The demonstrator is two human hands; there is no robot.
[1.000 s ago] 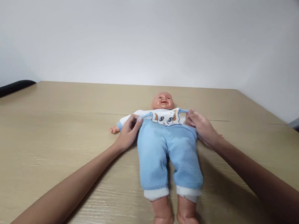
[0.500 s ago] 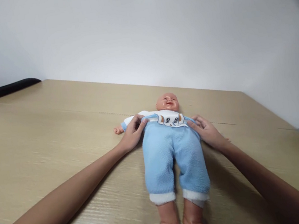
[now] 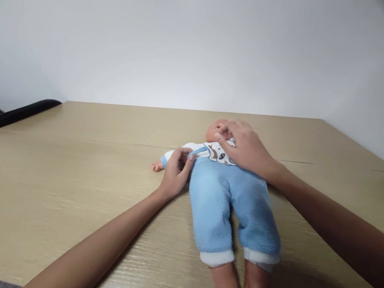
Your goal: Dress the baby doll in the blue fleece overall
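A baby doll (image 3: 216, 132) lies on its back, feet toward me, in a white top and fluffy light-blue overalls (image 3: 211, 203) with white cuffs. A cartoon face marks the white bib (image 3: 220, 154) on its chest. At the doll's side on the left, my left hand (image 3: 178, 172) pinches the blue edge of the overalls between thumb and fingers. My right hand (image 3: 249, 148), slightly blurred, hovers over the upper chest and chin with thumb and fingers apart, covering part of the bib and face. The doll's arm on the right is hidden.
The wooden table (image 3: 75, 179) carries the doll near its front edge. A white partition wall (image 3: 164, 47) rises behind it. Black chair parts (image 3: 23, 113) show at the far left.
My right hand has let go of the overalls' edge on the right and moved up and inward over the doll's chest. My left hand keeps its pinch. The view has shifted slightly.
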